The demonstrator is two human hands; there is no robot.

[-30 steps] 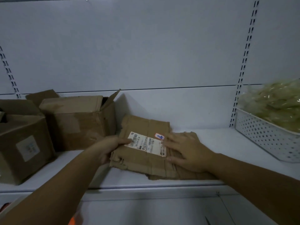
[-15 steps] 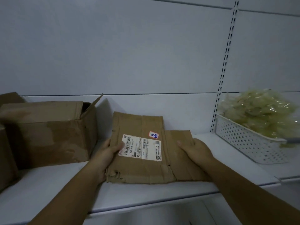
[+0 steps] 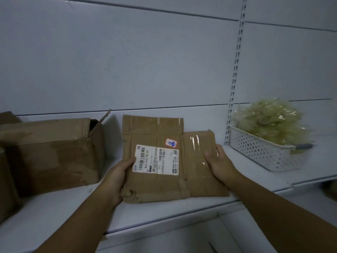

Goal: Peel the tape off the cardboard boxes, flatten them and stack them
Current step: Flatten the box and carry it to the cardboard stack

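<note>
Head view: flattened cardboard boxes [image 3: 164, 161] lie stacked on the white shelf [image 3: 164, 216], label up. Left hand [image 3: 116, 176] grips the stack's left edge, right hand [image 3: 218, 163] grips its right edge (thumbs on top). An unflattened box [image 3: 52, 154] stands beside them, left.

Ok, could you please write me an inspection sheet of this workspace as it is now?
Surface: white shelf; the cardboard appears to rest on it near the front edge.
Job's things: flattened boxes, the top one with a shipping label; glossy tape on the lower piece at right; open box not flattened at left; another box cut off at the far left.
Clutter: white perforated basket at right, heaped with pale green wrapped packets.
Hands: left hand grips the stack's left edge, right hand its right edge, thumbs on top.
Cables: nothing seen.
Surroundings: white back panel, slotted upright.
</note>
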